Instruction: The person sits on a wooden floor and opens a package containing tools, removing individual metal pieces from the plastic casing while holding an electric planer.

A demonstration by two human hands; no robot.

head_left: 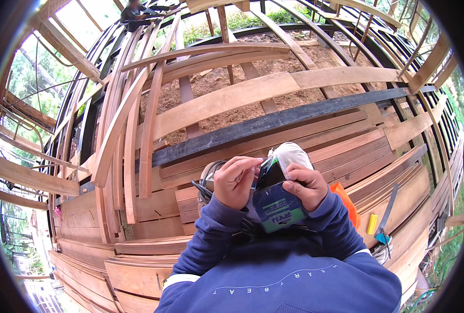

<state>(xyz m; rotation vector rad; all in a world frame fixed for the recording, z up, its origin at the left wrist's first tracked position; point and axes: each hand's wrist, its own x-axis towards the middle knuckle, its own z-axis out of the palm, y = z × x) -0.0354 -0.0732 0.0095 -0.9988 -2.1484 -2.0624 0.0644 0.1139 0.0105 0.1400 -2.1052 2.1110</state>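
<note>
A dark blue and green package (280, 209) is held in front of my body. My right hand (307, 187) closes on its upper right part, thumb pressed over the edge. At its upper left, the fingers of my left hand (235, 180) pinch together by a dark, shiny strip that could be part of the package or a thing from it; I cannot tell which. Just beyond both hands is a rounded white cloth-like thing (293, 154). Close to my left hand a coil of black cable (205, 189) lies on the boards.
Stacked wooden planks (143, 266) surround me. A black beam (299, 112) crosses ahead, with loose boards over an open frame above bare soil. To my right are an orange item (346, 203), a yellow block (371, 224) and a teal-handled handsaw (386, 221). Another person (133, 15) is at far left.
</note>
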